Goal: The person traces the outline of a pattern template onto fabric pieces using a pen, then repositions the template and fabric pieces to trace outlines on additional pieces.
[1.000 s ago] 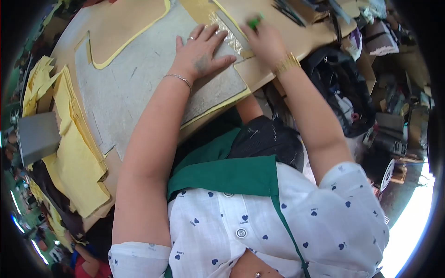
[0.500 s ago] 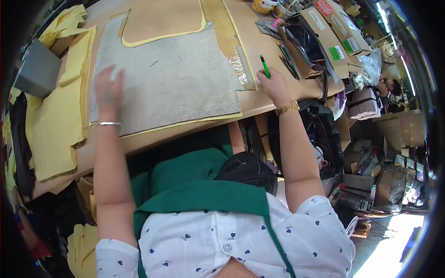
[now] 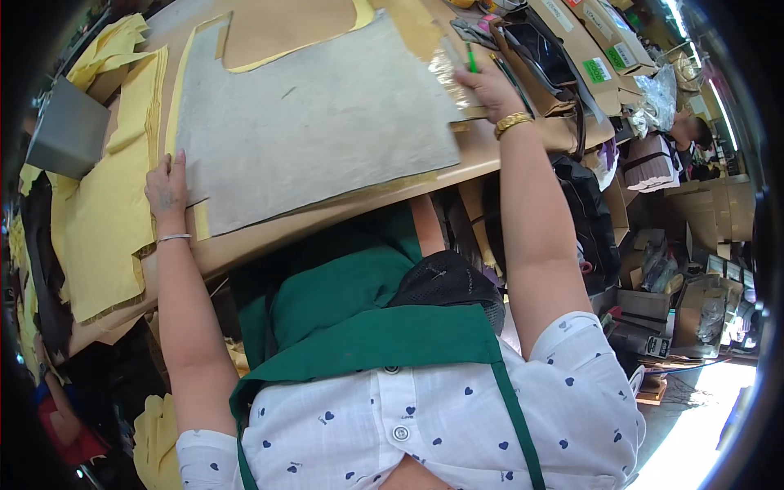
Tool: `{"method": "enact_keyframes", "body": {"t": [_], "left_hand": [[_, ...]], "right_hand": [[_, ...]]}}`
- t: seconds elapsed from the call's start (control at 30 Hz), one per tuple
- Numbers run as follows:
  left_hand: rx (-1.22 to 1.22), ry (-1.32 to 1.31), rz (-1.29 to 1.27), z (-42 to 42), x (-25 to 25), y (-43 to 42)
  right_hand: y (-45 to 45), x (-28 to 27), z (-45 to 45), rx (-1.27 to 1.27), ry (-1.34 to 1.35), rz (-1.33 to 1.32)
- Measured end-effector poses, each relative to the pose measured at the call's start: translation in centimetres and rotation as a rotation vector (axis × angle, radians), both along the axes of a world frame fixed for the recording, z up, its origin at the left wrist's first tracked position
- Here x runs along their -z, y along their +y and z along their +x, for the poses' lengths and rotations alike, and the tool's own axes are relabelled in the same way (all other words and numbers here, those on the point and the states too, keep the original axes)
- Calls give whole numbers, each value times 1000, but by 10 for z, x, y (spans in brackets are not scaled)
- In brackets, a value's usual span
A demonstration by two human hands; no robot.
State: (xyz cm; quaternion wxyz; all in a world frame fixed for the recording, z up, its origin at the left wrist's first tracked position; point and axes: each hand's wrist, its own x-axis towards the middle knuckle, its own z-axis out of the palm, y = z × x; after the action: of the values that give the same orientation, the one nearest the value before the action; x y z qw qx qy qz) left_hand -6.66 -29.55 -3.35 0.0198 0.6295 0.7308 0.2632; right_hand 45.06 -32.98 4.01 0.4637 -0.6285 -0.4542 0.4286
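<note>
A large grey sheet [image 3: 318, 131] with a U-shaped cutout lies at a slant over yellow fabric [image 3: 189, 77] on the table. My left hand [image 3: 169, 192] rests at the left edge of these layers, beside the stacked yellow cloth, its fingers stretched forward and holding nothing that I can see. My right hand [image 3: 492, 91] is closed around a green pen [image 3: 471, 57], which points up and away. Those same fingers are at the right edge of the grey sheet's shiny, taped strip [image 3: 449, 77]; whether they pinch it is blurred.
Folded yellow cloth [image 3: 110, 196] lies on the left, with a grey box-shaped block [image 3: 67, 126] on it. At the right stand an open brown bag [image 3: 535, 61] and cardboard boxes [image 3: 584, 45]. A black bag [image 3: 584, 220] sits below the table edge. Another person is at the far right.
The grey sheet has shifted right and tilted off the yellow fabric beneath. My right hand has moved up and right with the pen; my left hand has come down and left to the edge.
</note>
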Motion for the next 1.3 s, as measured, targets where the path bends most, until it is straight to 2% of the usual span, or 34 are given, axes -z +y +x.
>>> {"method": "enact_keyframes", "body": {"t": [0.07, 0.13, 0.2, 0.23, 0.33, 0.47, 0.57, 0.67, 0.7, 1.3], "left_hand": [[-59, 114, 5, 3, 4, -2], [-88, 172, 18, 18, -5, -13], [-123, 215, 9, 28, -12, -20], [-140, 227, -4, 28, -12, -18], [-190, 193, 10, 28, -14, -17], [-257, 39, -231, 26, -44, -11], [-171, -288, -379, 0, -50, 0], [-184, -910, -580, -13, -65, 0], [-222, -962, -582, -10, -73, -6], [-235, -973, -635, -18, -80, -4]], "right_hand": [[1, -12, 21, 92, 8, -64], [3, -2, 49, 65, -187, -44], [3, 16, 69, 22, -945, -102], [0, 34, 76, 64, -1064, -2], [-11, 36, 41, 323, -1080, -92], [-10, 46, 51, 302, -1072, 8], [-11, 42, 50, 312, -1058, 35], [-10, 50, 57, 318, -1049, 57], [-8, 50, 58, 314, -1050, 60], [-11, 47, 56, 307, -1027, 68]]}}
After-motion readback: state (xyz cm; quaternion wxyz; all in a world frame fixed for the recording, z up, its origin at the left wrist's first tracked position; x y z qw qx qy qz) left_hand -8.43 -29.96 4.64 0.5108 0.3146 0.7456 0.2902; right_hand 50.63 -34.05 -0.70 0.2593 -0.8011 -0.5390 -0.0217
